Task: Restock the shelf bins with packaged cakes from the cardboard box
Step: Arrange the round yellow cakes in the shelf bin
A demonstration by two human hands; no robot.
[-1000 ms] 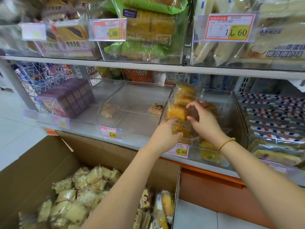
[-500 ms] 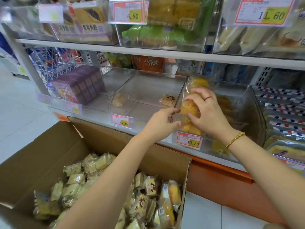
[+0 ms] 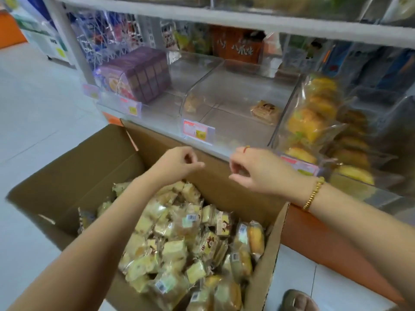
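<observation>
While our two hands hang above the far end of the cardboard box (image 3: 74, 176), neither holds anything. The left hand (image 3: 179, 163) is loosely curled with its forefinger stretched toward the right. The right hand (image 3: 258, 169) is loosely curled as well, thumb and fingers apart. An open gap lies between the two.

Under our forearms and nearer to us than the hands, the packaged cakes (image 3: 179, 243) are heaped in the right part of the box. Left of the left hand, the box shows bare cardboard down its wall. Its far wall rises just beyond our knuckles, close against the front lip of the shelf (image 3: 224, 150).

Beyond that gap sits a clear bin (image 3: 224, 86) with an open top. One wrapped cake (image 3: 265, 111) lies near its right wall, and a price tag (image 3: 197, 131) hangs on its front edge. Beyond the right hand, bagged yellow cakes (image 3: 314, 113) stand stacked against the left wall of a second bin (image 3: 284, 115). Beyond the left hand stands a block of purple boxes (image 3: 139, 72).

The upper shelf (image 3: 224, 21) overhangs the bins, with open space between it and their rims. A gold bracelet (image 3: 313, 194) circles our right wrist. Pale tiled floor (image 3: 45, 108) stretches away left of the left hand.
</observation>
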